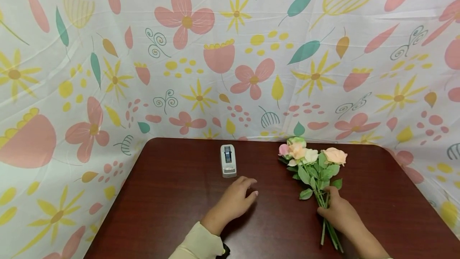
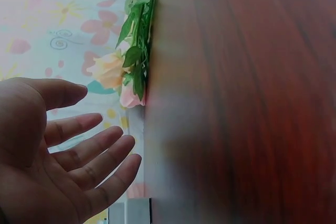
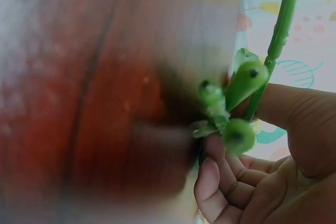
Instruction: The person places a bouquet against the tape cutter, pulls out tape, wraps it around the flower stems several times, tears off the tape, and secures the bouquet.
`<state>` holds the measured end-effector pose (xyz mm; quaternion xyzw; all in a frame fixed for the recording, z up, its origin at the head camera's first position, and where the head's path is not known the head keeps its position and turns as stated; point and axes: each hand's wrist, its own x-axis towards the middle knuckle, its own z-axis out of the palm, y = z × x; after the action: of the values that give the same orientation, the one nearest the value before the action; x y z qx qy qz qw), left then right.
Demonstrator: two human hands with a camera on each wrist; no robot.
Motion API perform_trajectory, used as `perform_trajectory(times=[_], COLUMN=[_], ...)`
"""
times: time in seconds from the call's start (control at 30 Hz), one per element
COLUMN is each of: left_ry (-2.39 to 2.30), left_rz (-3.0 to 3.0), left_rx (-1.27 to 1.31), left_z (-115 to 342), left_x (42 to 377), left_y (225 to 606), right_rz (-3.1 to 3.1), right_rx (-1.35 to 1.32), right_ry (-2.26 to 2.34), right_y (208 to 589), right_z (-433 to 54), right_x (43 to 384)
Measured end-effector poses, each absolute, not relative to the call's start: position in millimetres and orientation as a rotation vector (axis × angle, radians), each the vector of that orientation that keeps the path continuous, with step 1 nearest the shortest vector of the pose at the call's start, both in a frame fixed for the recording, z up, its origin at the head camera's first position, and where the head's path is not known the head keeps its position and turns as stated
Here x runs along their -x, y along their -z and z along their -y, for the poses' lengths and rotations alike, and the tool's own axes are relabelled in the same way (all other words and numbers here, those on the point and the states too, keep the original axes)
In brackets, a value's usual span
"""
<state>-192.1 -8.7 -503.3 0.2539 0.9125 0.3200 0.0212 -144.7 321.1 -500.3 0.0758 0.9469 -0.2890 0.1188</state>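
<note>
A bunch of artificial-looking roses (image 1: 310, 159) in peach, pink and white lies on the right side of the table, blooms toward the back. My right hand (image 1: 339, 211) grips its green stems, thumb on one side and fingers on the other. Cut stem ends (image 3: 239, 136) point at the camera in the right wrist view, the curled fingers (image 3: 207, 182) partly behind them. My left hand (image 1: 235, 199) hovers over the table's middle, holding nothing, its fingers relaxed and spread in the left wrist view. Just beyond its fingertips stands a white tape dispenser (image 1: 228, 167).
The dark red-brown wooden table (image 1: 172, 195) has rounded far corners. Behind it and along the sides hangs a white cloth (image 1: 237, 111) printed with flowers and leaves. A dark band (image 1: 224, 251) shows at the left wrist, below a pale sleeve (image 1: 199, 243).
</note>
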Motion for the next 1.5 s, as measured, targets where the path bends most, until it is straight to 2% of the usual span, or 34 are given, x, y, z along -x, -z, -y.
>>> perform_trajectory(times=[0.4,0.9,1.2,1.5], left_ry=[-1.024,-1.084,-1.231,-1.521], left_rz=[-2.800,-2.741,-2.602,-2.345], left_rx=[-0.815,-0.826,-0.742,-0.580], left_z=[-1.1,-16.0,-30.0,-36.5], left_x=[190.8,195.8,199.0,201.6], left_y=[502.6,505.6,506.9,510.4], right_rz=[-2.628,-2.469,-2.358,-2.307], right_rx=[-0.151,-0.070,-0.181,-0.170], right_ry=[1.261,1.513,1.664,1.735], right_y=[501.1,499.4,496.5,495.4], right_z=[-312.8,-297.2,-281.3,-268.1], right_x=[138.2,136.4,130.3,122.8])
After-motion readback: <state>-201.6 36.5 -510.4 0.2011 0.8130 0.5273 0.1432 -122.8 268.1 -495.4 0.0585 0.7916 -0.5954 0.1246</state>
